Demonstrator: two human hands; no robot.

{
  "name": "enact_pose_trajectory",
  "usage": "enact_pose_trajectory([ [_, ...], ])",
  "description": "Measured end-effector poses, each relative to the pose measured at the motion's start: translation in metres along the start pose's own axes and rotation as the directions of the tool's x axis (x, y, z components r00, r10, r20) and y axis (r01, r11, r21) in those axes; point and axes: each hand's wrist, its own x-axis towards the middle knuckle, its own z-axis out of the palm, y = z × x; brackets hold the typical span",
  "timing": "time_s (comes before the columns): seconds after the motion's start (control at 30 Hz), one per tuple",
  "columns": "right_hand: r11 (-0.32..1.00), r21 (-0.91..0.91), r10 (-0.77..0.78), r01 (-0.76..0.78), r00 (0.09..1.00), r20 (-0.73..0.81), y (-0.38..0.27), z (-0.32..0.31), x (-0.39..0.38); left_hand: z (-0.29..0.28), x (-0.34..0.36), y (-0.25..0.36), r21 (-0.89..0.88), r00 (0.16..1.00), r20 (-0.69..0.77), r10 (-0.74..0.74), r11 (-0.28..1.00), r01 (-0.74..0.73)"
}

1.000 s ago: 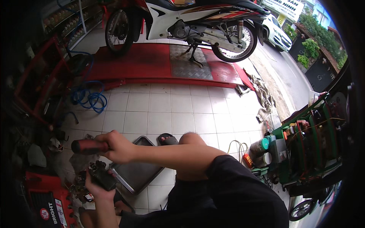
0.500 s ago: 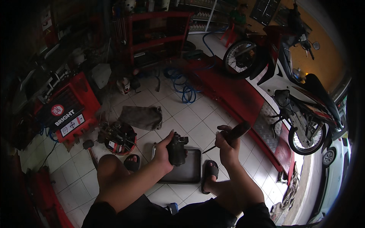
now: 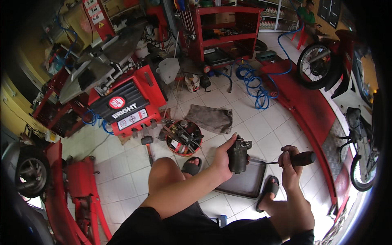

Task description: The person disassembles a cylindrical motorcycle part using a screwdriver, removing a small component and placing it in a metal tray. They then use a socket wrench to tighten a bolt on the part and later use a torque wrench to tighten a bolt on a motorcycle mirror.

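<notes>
In my left hand [image 3: 223, 159] is a dark, grimy cylindrical metal part [image 3: 238, 153] with a fitting on top, held upright. To its right, my right hand [image 3: 289, 161] grips a screwdriver [image 3: 302, 159] with a dark handle, its thin shaft pointing left toward the part without touching it. Beneath both hands a grey metal tray [image 3: 241, 192] lies on the tiled floor between my sandalled feet. A round bin of tools [image 3: 183, 139] and a dark rag [image 3: 208, 118] lie just ahead, with a hammer [image 3: 147, 143] to the left.
A red machine [image 3: 149, 94] stands ahead-left, a red tool cart [image 3: 228, 41] and coiled blue hose [image 3: 255, 85] behind. A motorbike [image 3: 345, 90] rests on a red lift [image 3: 298, 114] at right; another red stand [image 3: 79, 177] and wheel [image 3: 30, 173] are left. A seated person [image 3: 306, 20] is at the back.
My view has swung left toward the machine and cart. The screwdriver, earlier raised above the part with my forearm crossing the view, is now beside it on the right, my hands apart.
</notes>
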Motion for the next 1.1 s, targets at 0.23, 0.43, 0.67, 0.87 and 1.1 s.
enact_pose_trajectory([
  [0.23,0.999,-0.036,0.016,-0.016,1.0,-0.002,-0.012,-0.001,0.001,-0.007,0.005,-0.003,0.069,0.999,-0.041,-0.028,0.997,0.031],
  [0.43,0.996,-0.093,0.006,-0.001,0.999,0.048,0.003,-0.009,0.011,-0.021,0.013,-0.024,0.186,0.97,-0.23,-0.073,0.975,0.117],
  [0.67,0.601,-0.76,-0.273,0.248,0.957,0.096,-0.01,-0.049,0.02,0.004,0.027,-0.05,0.253,0.97,-0.198,-0.142,0.948,0.191],
  [0.87,0.587,-0.802,0.062,-0.11,0.994,-0.091,-0.011,-0.064,0.024,0.023,0.036,-0.062,0.234,0.977,-0.145,-0.154,0.954,0.185],
  [1.1,0.737,-0.622,-0.382,0.266,0.922,-0.059,0.003,-0.072,0.035,0.028,0.041,-0.063,0.177,0.964,-0.128,-0.232,0.951,0.253],
])
